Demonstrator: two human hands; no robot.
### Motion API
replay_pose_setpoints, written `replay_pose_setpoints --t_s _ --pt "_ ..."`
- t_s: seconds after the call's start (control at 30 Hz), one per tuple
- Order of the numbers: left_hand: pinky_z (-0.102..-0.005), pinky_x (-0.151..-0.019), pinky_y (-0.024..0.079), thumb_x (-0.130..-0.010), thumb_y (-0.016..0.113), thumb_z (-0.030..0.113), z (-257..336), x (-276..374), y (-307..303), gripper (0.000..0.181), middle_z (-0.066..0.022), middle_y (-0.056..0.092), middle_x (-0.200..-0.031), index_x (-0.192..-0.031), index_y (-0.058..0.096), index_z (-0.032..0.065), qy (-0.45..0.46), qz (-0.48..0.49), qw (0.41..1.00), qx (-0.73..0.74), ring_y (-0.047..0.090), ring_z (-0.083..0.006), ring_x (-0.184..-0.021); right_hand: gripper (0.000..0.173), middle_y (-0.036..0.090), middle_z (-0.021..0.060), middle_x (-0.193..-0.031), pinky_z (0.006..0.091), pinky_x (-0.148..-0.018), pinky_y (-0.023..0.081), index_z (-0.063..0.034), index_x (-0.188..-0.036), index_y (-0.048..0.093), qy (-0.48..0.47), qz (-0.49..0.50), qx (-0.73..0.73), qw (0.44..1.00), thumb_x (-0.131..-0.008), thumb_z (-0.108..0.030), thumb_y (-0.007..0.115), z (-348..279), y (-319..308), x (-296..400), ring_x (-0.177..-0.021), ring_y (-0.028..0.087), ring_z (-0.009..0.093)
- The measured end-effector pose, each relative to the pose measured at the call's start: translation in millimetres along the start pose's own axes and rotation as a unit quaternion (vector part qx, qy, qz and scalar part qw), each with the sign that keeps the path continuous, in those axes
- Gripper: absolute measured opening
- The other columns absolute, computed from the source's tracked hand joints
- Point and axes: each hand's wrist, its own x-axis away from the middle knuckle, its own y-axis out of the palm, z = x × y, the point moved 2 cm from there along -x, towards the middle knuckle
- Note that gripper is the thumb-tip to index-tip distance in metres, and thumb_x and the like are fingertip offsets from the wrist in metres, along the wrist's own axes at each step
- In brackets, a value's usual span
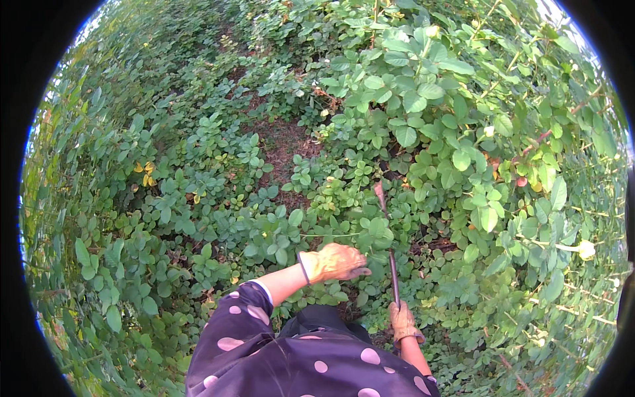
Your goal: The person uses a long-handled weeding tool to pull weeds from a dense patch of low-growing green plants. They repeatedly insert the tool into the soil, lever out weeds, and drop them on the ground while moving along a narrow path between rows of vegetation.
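My right hand [403,320], in a tan work glove, is wrapped around the lower part of a long, thin, dark tool handle [394,278]. The tool reaches forward into the rose bushes, ending in a wider, rust-coloured tip [379,189]; leaves cover part of its length. My left hand [336,262], gloved alike with a dark cuff edge, hovers left of the handle, apart from it. Its fingers are bent, and whether they pinch a stem cannot be made out. Just beyond them is a leafy rose shoot [375,232], with a thin green stem [330,234] lying crosswise.
Dense rose foliage [188,173] surrounds me. Taller bushes [446,94] on the right carry pale buds and a cream rose bloom [586,250]. A narrow strip of brown soil [285,149] runs ahead between the plants. Bare stems [570,310] stick out at the lower right.
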Motion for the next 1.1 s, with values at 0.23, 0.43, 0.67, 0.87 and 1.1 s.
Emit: replay_pose_setpoints --t_s 0.23,0.43,0.67,0.87,1.1 --pt "-0.0334 -0.090 0.050 -0.092 0.056 0.049 83.3 3.5 3.5 0.058 -0.0119 0.062 -0.118 -0.132 0.052 0.0079 -0.078 -0.294 0.774 0.555 0.062 -0.0205 -0.099 0.042 0.065 0.0250 -0.094 0.0532 -0.078 0.048 -0.0078 -0.116 0.055 -0.029 -0.017 0.043 0.999 -0.094 -0.043 0.047 1.6 -14.4 -15.0 -0.089 0.061 0.047" --pt "-0.0414 -0.105 0.039 -0.076 0.062 0.071 -67.4 71.1 90.5 0.101 -0.0233 0.039 -0.144 -0.147 0.031 0.0053 -0.482 0.009 0.482 0.731 0.050 -0.0313 -0.123 0.040 0.060 0.0096 -0.074 0.0336 -0.045 0.046 -0.0090 -0.116 0.054 0.069 -0.024 -0.047 0.996 -0.093 -0.042 0.052 -16.6 -35.5 -6.1 -0.051 0.057 0.019" --pt "-0.0476 -0.106 0.031 -0.082 0.066 0.057 -184.5 75.6 111.0 0.067 -0.0037 0.055 -0.133 -0.134 0.048 0.0193 -0.291 0.478 0.335 0.758 0.045 -0.0219 -0.128 0.042 0.065 0.0190 -0.092 0.0483 -0.068 0.052 -0.0087 -0.116 0.054 -0.063 0.047 0.109 0.991 -0.093 -0.043 0.048 -17.1 -51.3 -13.0 -0.075 0.064 0.040" --pt "-0.0354 -0.090 0.045 -0.087 0.066 0.035 -177.3 42.9 14.0 0.035 -0.0003 0.067 -0.105 -0.114 0.062 0.0117 -0.302 0.466 0.605 0.570 0.061 -0.0173 -0.101 0.042 0.065 0.0227 -0.099 0.0530 -0.079 0.050 -0.0080 -0.117 0.053 -0.020 0.013 0.107 0.994 -0.094 -0.044 0.048 -5.3 -54.1 -21.6 -0.090 0.063 0.044" --pt "-0.0302 -0.091 0.047 -0.076 0.080 0.023 -117.2 28.0 -71.8 0.050 -0.0057 0.068 -0.107 -0.120 0.062 0.0112 -0.308 0.553 0.643 0.431 0.063 -0.0183 -0.100 0.042 0.067 0.0226 -0.091 0.0518 -0.075 0.052 -0.0085 -0.116 0.053 -0.005 0.039 0.157 0.987 -0.094 -0.044 0.050 -22.6 -50.9 -11.0 -0.086 0.065 0.042"
